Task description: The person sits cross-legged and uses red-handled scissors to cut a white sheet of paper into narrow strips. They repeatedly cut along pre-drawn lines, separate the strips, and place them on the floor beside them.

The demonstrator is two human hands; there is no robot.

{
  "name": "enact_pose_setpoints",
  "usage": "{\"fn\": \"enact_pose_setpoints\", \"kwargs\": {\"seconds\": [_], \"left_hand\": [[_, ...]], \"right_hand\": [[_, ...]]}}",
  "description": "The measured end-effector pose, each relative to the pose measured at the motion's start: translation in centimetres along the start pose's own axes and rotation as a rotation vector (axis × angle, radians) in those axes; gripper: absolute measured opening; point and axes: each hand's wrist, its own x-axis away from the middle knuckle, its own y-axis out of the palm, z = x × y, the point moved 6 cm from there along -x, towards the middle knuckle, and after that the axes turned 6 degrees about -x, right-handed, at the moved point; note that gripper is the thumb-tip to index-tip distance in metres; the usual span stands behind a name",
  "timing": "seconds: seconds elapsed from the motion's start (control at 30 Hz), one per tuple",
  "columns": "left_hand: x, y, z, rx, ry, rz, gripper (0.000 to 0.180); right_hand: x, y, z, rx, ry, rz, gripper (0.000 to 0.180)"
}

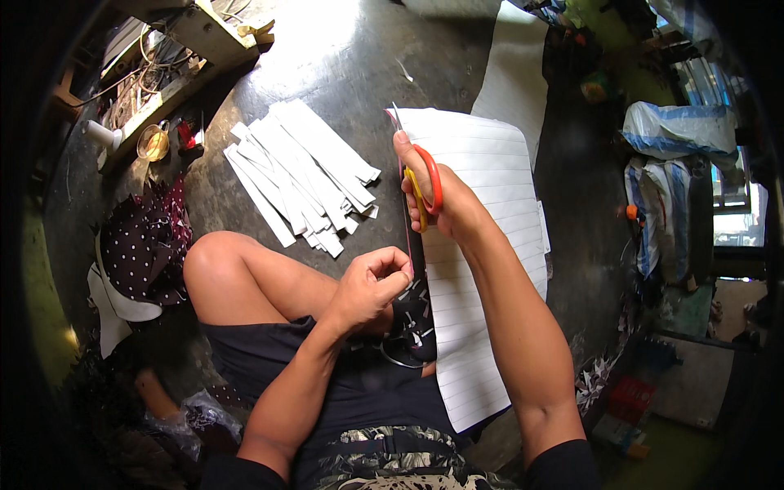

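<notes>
In my right hand is a pair of scissors with orange and yellow handles. Their blades point away from me, at the far left corner of a white sheet with parallel lines. This sheet drapes across my lap, under my right forearm. My left hand is closed in a pinch on a thin strip, seen nearly edge-on as a pinkish line running up toward the scissors. Whether the strip is still joined to the sheet I cannot tell. A loose pile of white strips lies on the floor, beyond my left knee.
Another white piece lies behind the sheet. At left are a wooden frame with wires, a white thread spool, a small glass and dark polka-dot fabric. White-and-blue sacks stand at right.
</notes>
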Motion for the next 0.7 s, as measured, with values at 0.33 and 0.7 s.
{"fn": "enact_pose_setpoints", "kwargs": {"seconds": [0.33,0.7], "left_hand": [[0.2,-0.3,0.3,-0.032,0.034,0.008,0.008],[0.3,-0.1,1.0,-0.058,0.101,-0.032,0.008]], "right_hand": [[-0.2,-0.2,-1.5,0.065,-0.073,0.046,0.084],[-1.6,0.3,-3.4,0.104,-0.102,0.019,0.083]]}}
